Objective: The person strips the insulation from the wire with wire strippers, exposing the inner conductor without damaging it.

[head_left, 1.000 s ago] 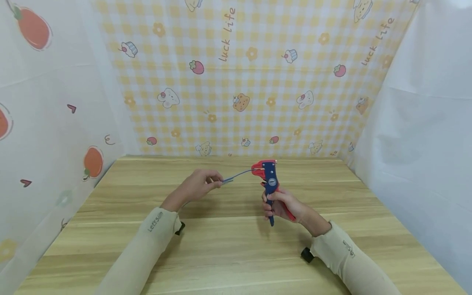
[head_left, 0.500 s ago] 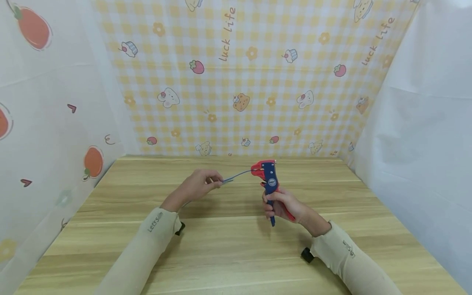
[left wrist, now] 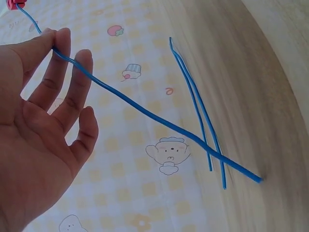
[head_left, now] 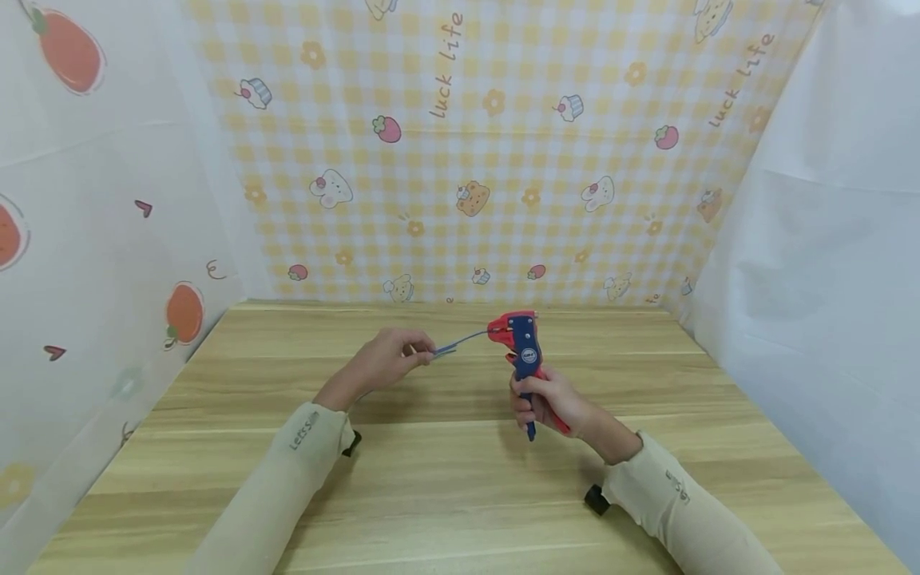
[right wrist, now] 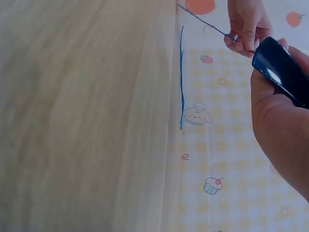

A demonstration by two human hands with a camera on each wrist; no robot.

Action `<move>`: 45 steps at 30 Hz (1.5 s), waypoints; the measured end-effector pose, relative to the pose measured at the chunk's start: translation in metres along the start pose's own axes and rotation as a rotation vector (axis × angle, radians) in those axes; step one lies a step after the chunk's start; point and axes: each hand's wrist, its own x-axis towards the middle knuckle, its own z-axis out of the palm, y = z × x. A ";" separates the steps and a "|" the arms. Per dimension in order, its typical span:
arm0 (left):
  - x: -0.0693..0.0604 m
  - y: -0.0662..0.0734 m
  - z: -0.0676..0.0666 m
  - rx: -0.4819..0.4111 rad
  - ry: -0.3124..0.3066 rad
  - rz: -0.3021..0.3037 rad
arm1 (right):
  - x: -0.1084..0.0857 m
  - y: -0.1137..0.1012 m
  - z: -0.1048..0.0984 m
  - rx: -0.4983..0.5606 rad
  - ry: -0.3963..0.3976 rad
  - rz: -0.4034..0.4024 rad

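A blue wire (left wrist: 120,95) is pinched between the thumb and fingertips of my left hand (head_left: 389,358). Its tail runs back past the palm in the left wrist view, and its other end reaches the red jaws of a wire stripper. My right hand (head_left: 552,403) grips this red and blue wire stripper (head_left: 527,351) by its handles, holding it upright above the table. In the right wrist view only a dark handle (right wrist: 279,70) shows. How deep the wire sits in the jaws is too small to tell.
Two loose blue wires (left wrist: 198,92) lie on the wooden table (head_left: 446,479), close together beyond the left hand. A patterned cloth (head_left: 496,160) hangs behind the table's back edge, with white cloths on both sides.
The wire stripper has shifted very slightly to the left, its jaws still at the wire. My left hand keeps its pinch nearly in place. The head view has moved a little.
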 end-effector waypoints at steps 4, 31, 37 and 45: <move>-0.001 -0.001 0.000 0.001 0.011 0.001 | 0.001 0.001 0.001 -0.019 0.045 0.010; 0.000 -0.005 0.001 -0.017 0.021 0.043 | 0.000 0.001 -0.003 0.004 0.047 0.023; 0.001 -0.007 0.001 -0.004 0.026 0.023 | 0.001 0.000 -0.004 0.013 0.038 0.020; -0.001 -0.007 0.001 -0.014 0.023 0.021 | 0.000 0.002 -0.004 0.026 0.048 0.055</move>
